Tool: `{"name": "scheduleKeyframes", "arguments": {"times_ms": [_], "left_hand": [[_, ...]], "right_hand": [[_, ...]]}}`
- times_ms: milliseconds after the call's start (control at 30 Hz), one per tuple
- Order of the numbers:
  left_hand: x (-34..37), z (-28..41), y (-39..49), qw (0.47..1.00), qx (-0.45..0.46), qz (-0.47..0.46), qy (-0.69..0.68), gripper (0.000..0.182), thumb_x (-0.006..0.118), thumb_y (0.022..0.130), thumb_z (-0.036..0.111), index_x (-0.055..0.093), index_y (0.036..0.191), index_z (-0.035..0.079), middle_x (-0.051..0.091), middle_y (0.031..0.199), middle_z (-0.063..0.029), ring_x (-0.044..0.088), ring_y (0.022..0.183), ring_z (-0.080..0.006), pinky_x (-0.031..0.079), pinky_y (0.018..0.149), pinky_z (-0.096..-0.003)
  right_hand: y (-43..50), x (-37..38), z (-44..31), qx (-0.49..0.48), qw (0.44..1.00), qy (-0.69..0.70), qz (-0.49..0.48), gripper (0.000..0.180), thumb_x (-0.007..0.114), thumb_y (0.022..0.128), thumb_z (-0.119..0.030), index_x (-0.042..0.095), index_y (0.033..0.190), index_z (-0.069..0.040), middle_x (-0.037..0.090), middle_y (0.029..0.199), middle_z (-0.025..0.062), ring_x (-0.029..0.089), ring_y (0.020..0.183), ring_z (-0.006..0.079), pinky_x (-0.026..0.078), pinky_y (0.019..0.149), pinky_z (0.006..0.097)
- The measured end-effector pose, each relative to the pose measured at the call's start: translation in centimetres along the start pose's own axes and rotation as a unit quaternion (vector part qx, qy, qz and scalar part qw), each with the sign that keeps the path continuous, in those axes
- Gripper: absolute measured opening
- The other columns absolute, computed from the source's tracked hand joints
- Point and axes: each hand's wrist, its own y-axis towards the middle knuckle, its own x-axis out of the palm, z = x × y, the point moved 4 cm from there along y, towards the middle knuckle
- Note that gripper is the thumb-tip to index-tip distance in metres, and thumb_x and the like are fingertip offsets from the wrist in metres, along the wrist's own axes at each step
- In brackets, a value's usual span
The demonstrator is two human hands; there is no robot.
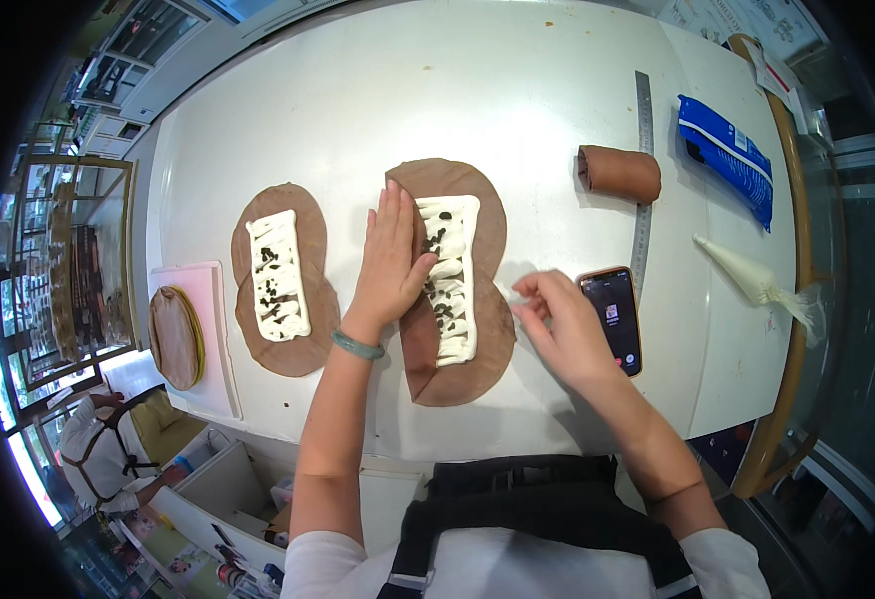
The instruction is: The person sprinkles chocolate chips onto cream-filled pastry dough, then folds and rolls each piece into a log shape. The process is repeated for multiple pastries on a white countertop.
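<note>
My left hand [388, 262] lies flat along the left side of a pair of overlapping brown crepes [486, 247], its palm pressing the folded-over edge. White piped cream [456, 273] with scattered dark bits covers the middle of these crepes. Just off their right edge hovers my right hand [557, 318], fingers loosely curled and holding nothing. A second overlapping pair of brown crepes [287, 359] is farther left, unfolded, bearing its own cream rectangle [284, 273] with dark bits. One rolled brown crepe [621, 174] rests across a metal ruler [643, 116] at the right.
A phone [609, 322] with a lit screen lies beside my right hand. Farther right are a filled piping bag [740, 271] and a blue packet [729, 157]. Stacked crepes [173, 337] sit on a pink board [216, 337] at the left. Beyond the table stands another person [100, 449].
</note>
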Motion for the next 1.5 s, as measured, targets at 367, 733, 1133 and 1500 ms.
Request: {"name": "scheduleKeyframes", "arguments": {"times_ms": [367,733,1133,1500], "left_hand": [[2.3,10.9,3.3,0.915,0.326,-0.235,0.035,0.017,0.062,0.087,0.004,0.069,0.100,0.010,0.066,0.101,-0.0014,0.063,0.100,-0.0239,0.046,0.092,-0.0388],[0.3,10.6,5.6,0.878,0.331,-0.336,0.077,0.004,0.076,0.077,0.011,0.072,0.077,0.013,0.063,0.089,0.0004,0.058,0.097,-0.0221,0.044,0.088,-0.0362],[-3.3,6.8,8.8,0.945,0.246,-0.209,-0.047,0.017,0.069,0.089,0.005,0.074,0.105,0.009,0.066,0.099,-0.0036,0.059,0.101,-0.0272,0.048,0.093,-0.0404],[2.8,7.8,14.8,0.866,0.332,-0.329,0.178,0.005,0.066,0.085,0.007,0.067,0.084,0.012,0.064,0.090,-0.0008,0.059,0.095,-0.0231,0.046,0.094,-0.0377]], "right_hand": [[-5.6,6.0,3.9,0.022,0.965,-0.204,0.162,0.023,0.073,0.091,-0.019,0.059,0.104,-0.007,0.062,0.102,0.0107,0.065,0.092,0.0311,0.055,0.075,0.0433],[-5.3,7.6,2.3,0.014,0.984,0.069,0.165,0.011,0.068,0.090,-0.006,0.058,0.094,-0.004,0.063,0.080,0.0110,0.063,0.071,0.0303,0.052,0.066,0.0414],[-1.3,8.2,-0.5,-0.072,0.989,0.074,0.110,0.017,0.068,0.095,-0.018,0.056,0.096,-0.006,0.064,0.085,0.0131,0.065,0.078,0.0349,0.051,0.067,0.0457],[5.2,5.1,2.8,0.051,0.964,-0.144,0.218,0.014,0.071,0.092,-0.014,0.064,0.095,-0.002,0.066,0.087,0.0115,0.067,0.072,0.0272,0.054,0.067,0.0384]]}}
